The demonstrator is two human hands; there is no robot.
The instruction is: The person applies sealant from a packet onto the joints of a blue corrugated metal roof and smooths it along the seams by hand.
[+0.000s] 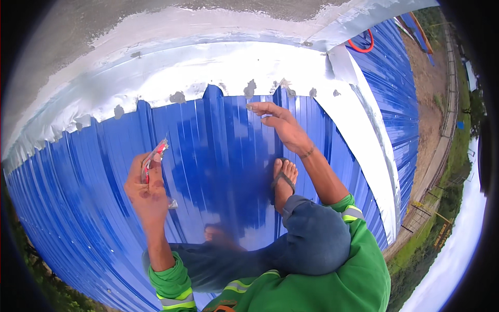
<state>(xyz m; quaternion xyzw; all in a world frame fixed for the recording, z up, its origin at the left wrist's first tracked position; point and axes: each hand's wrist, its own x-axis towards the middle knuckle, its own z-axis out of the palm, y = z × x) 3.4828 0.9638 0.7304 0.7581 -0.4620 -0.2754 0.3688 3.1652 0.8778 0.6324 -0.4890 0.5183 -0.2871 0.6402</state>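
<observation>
In my left hand (145, 184) is a small crumpled red and silvery packet (154, 156), pinched upright between thumb and fingers. Dark smudges mark that hand. My right hand (286, 127) is open, its fingers stretched left with grey smears on the tips. It hovers over the blue ribbed metal roof (192, 151), close to the lower edge of the silvery flashing (208, 67). Grey patches of a paste-like material dot that edge, one grey patch (250, 88) just above my right fingertips. Whether those fingertips touch the sheet, I cannot tell.
I sit on the roof with one sandalled foot (285, 177) forward. A rough grey wall (78, 31) rises beyond the flashing. White edge trim (371, 145) runs down the right side, and a red ring-shaped hose or cable (364, 42) lies past it. Ground and a fence lie below at far right.
</observation>
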